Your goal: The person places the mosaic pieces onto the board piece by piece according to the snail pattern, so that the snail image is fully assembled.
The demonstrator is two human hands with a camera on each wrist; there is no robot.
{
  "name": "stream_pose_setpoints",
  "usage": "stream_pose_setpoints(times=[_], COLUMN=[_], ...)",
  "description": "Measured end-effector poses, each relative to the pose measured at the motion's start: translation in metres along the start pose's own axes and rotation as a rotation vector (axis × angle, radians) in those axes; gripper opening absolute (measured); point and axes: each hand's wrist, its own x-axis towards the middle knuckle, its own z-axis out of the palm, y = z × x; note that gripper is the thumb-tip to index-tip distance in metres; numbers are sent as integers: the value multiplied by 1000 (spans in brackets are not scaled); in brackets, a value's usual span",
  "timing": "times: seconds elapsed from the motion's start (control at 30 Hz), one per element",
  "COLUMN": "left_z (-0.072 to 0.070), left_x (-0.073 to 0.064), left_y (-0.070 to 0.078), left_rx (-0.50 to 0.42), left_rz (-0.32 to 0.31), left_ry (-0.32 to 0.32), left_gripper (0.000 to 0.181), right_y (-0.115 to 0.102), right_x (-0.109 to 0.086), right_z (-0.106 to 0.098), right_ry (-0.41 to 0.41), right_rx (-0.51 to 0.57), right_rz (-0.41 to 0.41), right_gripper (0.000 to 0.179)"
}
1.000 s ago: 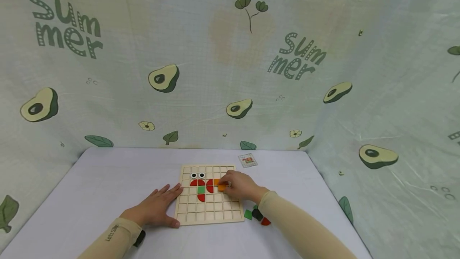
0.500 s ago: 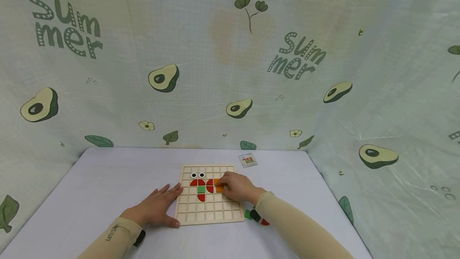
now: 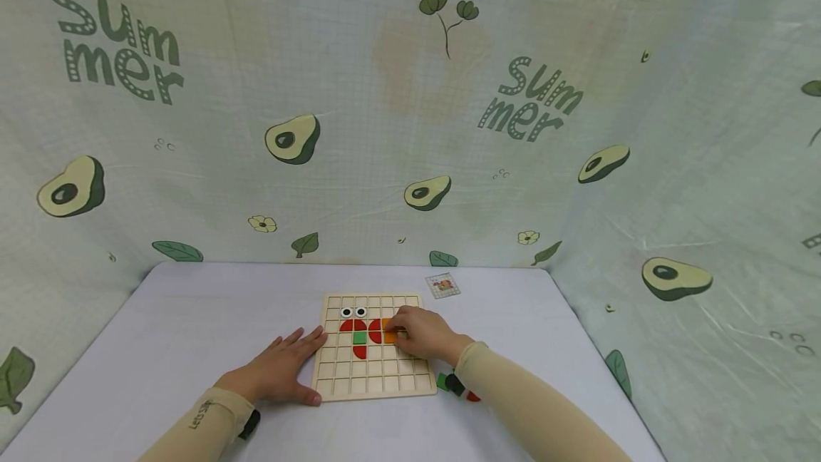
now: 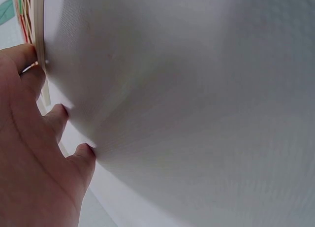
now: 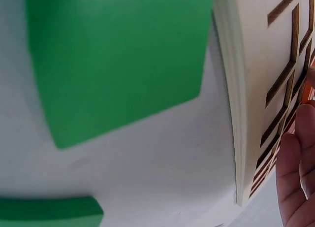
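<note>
A wooden grid board lies on the table. On it sit two eye tiles, several red rounded tiles, a green square tile and, at the right of these, an orange tile partly covered by fingers. My right hand pinches a second orange tile at the grid, just below the first; its thumb and fingertips are at that tile in the right wrist view too. My left hand lies spread on the table, fingertips touching the board's left edge.
Loose green, black and red tiles lie right of the board, partly under the right forearm. A small picture card lies behind the board. A patterned cloth hangs around the table.
The orange tile under my right hand has shifted slightly left and now lies in line with the grid beside the red tile. The left hand has stayed still.
</note>
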Motion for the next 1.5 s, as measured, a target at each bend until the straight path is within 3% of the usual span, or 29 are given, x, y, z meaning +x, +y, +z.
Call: stream_pose_setpoints(times=[0.67,0.87,1.1,1.3,1.5], left_z=[1,1,0,-1,-1], left_x=[0,0,1,-1,0], left_y=[2,1,1,0,0], left_rx=[8,6,15,2,-3], left_rz=[-14,-18,-20,-4,7], left_ry=[-5,-27,-22,-14,-4], left_gripper=[114,114,114,114,114], right_y=[4,13,43,74,94], right_x=[0,-8,-42,-85,-122], right_z=[3,-15,-47,-53,-58], right_ry=[22,6,11,-11,-30], right_rx=[-13,69,114,142,146], right_rz=[3,48,132,239,283], right_gripper=[24,26,29,31,29])
